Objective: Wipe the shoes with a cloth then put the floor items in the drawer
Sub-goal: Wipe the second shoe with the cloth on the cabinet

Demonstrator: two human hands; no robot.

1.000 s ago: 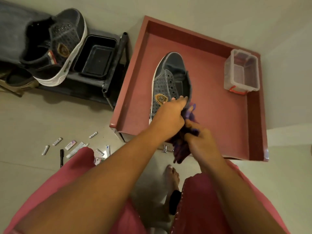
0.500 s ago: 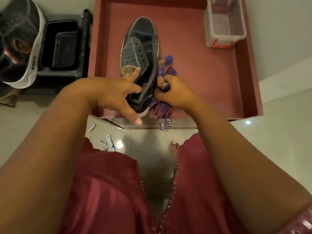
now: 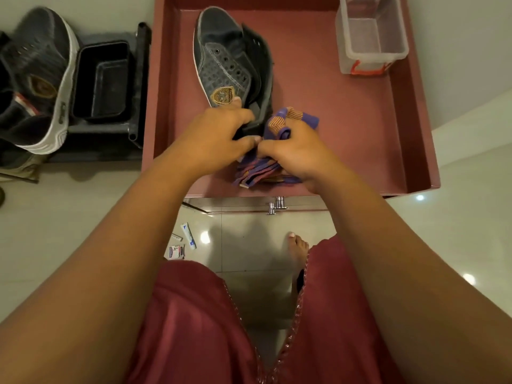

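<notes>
The heel end of the grey shoe [image 3: 225, 67] is gripped by the left hand [image 3: 213, 134], thumb at the inner rim and fingers over the collar, evidently so that the shoe is steadied while it is worked on. The purple cloth [image 3: 266, 167] is bunched in the right hand [image 3: 297, 151], whose fingers are curled round its folds; one corner is stood up just beside the shoe's heel, and the rest is pressed against the drawer floor. The cloth seems to be gathered into a pad so that a firm face can be put to the shoe.

The shoe is laid inside the open red drawer [image 3: 415, 139], toe pointing away, so the drawer bottom is being used as the wiping surface. A clear plastic box [image 3: 371, 37] is stood in the far right corner, well apart from the shoe.

The second shoe [image 3: 41, 79] is kept on the dark rack [image 3: 108, 145] to the left, beside a black tray [image 3: 104, 81]; whether it has been wiped cannot be told. Small tubes and packets [image 3: 180, 242] are left on the floor [image 3: 83, 217] below the drawer front, near a bare foot [image 3: 297, 245], so the putting-away step is judged not yet begun.
</notes>
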